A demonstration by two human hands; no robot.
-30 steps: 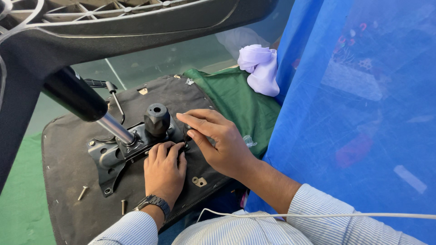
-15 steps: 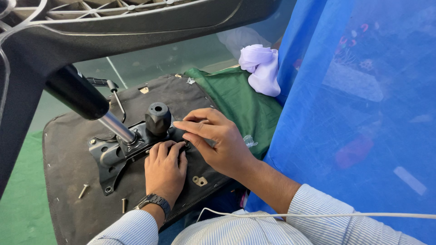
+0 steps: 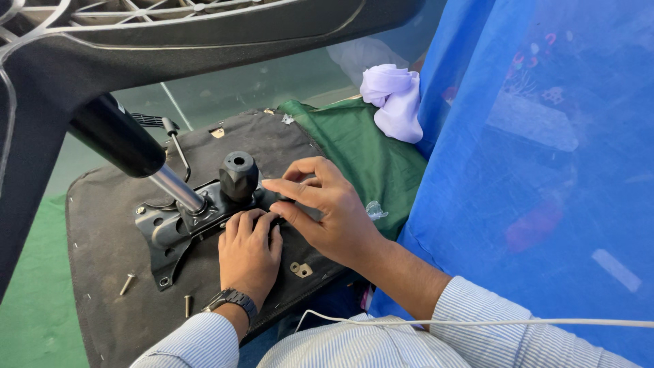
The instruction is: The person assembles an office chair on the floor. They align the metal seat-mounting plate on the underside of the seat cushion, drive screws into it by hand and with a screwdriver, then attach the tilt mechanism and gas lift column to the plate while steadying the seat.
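An upturned black chair seat (image 3: pixel 109 232) lies in front of me with a black metal mechanism plate (image 3: pixel 170 232) on its underside. A black knob (image 3: pixel 238 175) and a gas cylinder (image 3: pixel 136 153) rise from the plate. My left hand (image 3: pixel 248 249), a watch on its wrist, rests palm down at the plate's right edge, fingertips on the metal. My right hand (image 3: pixel 327 208) reaches in from the right, with its fingers pinched at the plate's right end just beside the knob. What the fingertips pinch is hidden.
Two loose screws (image 3: pixel 127 283) (image 3: pixel 187 305) lie on the seat near its front left. A small metal bracket (image 3: pixel 300 270) sits by my left hand. A green cloth (image 3: pixel 368 150) and a lilac cloth (image 3: pixel 395 95) lie behind; blue fabric (image 3: pixel 545 170) hangs at right. The chair base (image 3: pixel 136 34) looms overhead.
My right hand's fingers have curled in closer to the plate beside the knob. My left hand has stayed pressed on the plate's edge.
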